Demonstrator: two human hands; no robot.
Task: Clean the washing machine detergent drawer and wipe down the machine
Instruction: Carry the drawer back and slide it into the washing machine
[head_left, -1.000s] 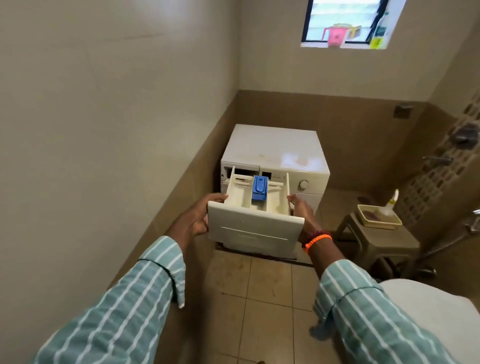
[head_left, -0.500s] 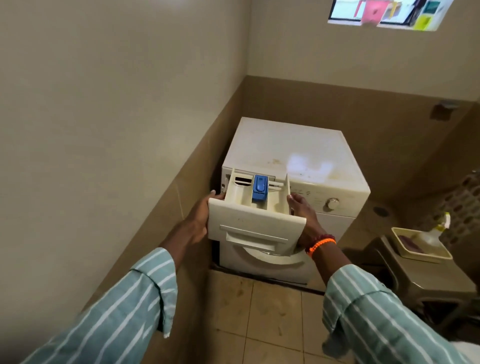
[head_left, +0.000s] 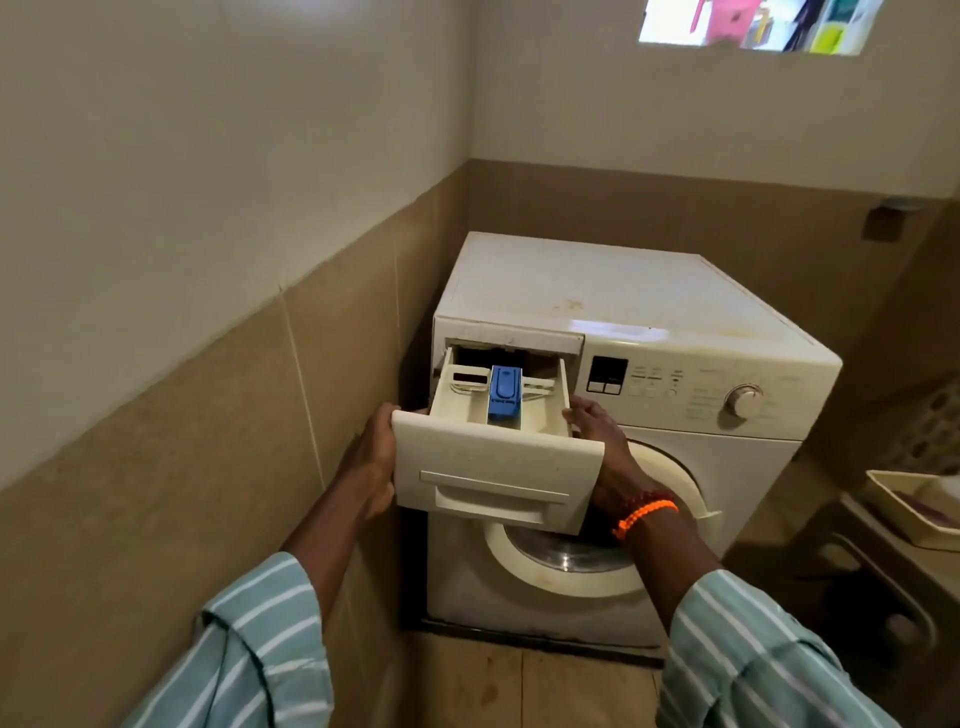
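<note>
Single head-worn wide-angle view, looking forward and down from standing height. Faces room corner, washing machine (head_left: 623, 415) near, front and top both visible. Both forearms enter from bottom edge. Wall close at left, window at top edge.

I see the detergent drawer (head_left: 493, 467), off-white plastic with a recessed pull in its front panel and a blue insert (head_left: 504, 391) in the middle compartment. Its back end sits at the open slot (head_left: 511, 349) at the top left of the washing machine (head_left: 623, 322), a white front-loader with a stained top and a round door (head_left: 582, 540).
</note>
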